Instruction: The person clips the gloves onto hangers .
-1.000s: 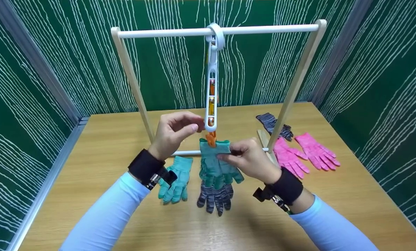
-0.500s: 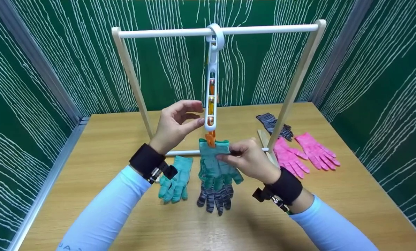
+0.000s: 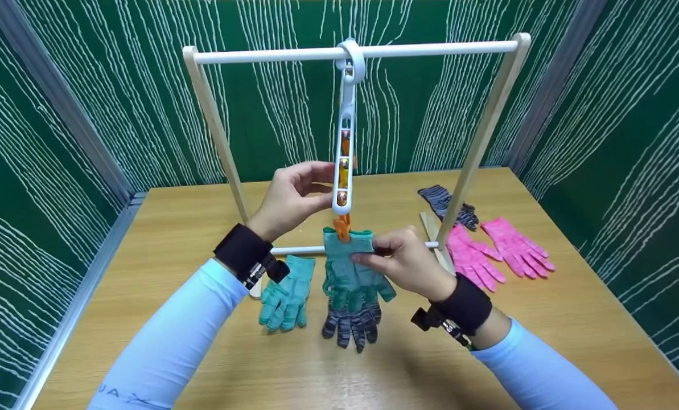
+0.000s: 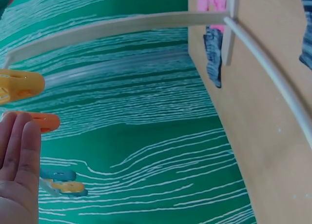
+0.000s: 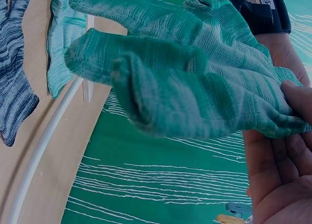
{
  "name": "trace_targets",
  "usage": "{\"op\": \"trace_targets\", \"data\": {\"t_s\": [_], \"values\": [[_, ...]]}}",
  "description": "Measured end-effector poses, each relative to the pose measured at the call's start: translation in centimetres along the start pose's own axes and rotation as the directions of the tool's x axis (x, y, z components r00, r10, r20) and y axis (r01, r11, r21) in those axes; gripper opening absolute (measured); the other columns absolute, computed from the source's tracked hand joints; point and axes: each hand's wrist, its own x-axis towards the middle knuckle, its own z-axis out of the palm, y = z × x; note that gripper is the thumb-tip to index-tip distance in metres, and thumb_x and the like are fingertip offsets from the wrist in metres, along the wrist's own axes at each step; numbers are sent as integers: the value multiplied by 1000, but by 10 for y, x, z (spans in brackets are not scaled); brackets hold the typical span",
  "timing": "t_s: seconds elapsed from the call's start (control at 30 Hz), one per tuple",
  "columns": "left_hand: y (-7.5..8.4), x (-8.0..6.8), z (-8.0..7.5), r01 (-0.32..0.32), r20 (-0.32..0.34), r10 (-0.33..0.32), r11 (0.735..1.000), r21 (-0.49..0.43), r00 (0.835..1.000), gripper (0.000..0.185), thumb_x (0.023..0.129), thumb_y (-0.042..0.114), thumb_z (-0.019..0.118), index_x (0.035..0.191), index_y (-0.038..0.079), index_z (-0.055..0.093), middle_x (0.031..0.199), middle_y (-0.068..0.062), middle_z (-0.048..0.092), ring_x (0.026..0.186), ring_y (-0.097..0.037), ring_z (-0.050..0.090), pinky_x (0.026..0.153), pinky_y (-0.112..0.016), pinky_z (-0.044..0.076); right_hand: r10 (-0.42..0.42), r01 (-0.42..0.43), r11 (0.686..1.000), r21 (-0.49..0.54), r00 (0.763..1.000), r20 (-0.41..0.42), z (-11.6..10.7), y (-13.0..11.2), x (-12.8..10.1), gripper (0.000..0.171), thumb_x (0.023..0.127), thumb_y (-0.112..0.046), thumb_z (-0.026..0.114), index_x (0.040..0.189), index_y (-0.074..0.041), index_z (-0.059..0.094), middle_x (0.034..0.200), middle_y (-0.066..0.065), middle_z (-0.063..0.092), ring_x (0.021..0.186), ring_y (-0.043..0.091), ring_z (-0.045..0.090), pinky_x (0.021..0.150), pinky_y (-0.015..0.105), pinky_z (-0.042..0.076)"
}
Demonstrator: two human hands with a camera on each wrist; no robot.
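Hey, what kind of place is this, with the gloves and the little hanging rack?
Probably a staged tabletop booth for recording, not a home: green patterned panels wall in a wooden table, which carries a small drying rack and knit gloves.

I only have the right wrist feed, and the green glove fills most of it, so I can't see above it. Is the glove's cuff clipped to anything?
Observer: Yes. In the head view an orange peg at the bottom of the white hanger bites the cuff of the green glove, which the right hand pinches.
Operator: Where is the left hand?
Observer: The left hand is raised beside the hanger's lower end, with its fingers straight in the left wrist view.
Operator: Are there any gloves I can't see?
Observer: Two pink gloves lie on the table, right of the rack's post.
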Motion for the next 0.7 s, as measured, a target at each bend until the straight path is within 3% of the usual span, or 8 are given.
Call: {"op": "trace_targets", "data": {"t_s": [0.13,0.27,0.47,0.7], "values": [[-1,3,-1,-14,17,14,1000,14,1000,43,96,-4,77,137,-8,67,128,-23,76,116,-30,74,108,-48,61,-4,4,1000,4,1000,0,0,0,1,5,96,1,80,97,3,84,79,15,80,59,5,56,53,15,48],[-1,5,-1,-24,26,23,999,28,999,40,96,-5,76,135,-9,69,124,-23,77,112,-33,75,106,-43,62,-4,4,1000,5,1000,5,1,0,1,5,96,1,80,97,3,84,82,15,81,60,6,58,54,15,51],[0,7,0,-31,33,31,999,18,999,38,95,-6,75,132,-9,70,119,-25,77,103,-20,75,102,-38,63,3,-3,1000,6,1000,8,2,1,1,9,96,0,80,103,4,84,95,18,83,66,8,67,63,20,62],[2,9,1,-47,31,47,999,13,998,32,94,-7,75,126,-12,72,115,-30,76,96,-11,75,99,-36,64,-4,4,1000,-3,1000,-2,3,2,1,6,96,0,80,99,4,84,81,14,80,60,3,56,53,14,47]]}}
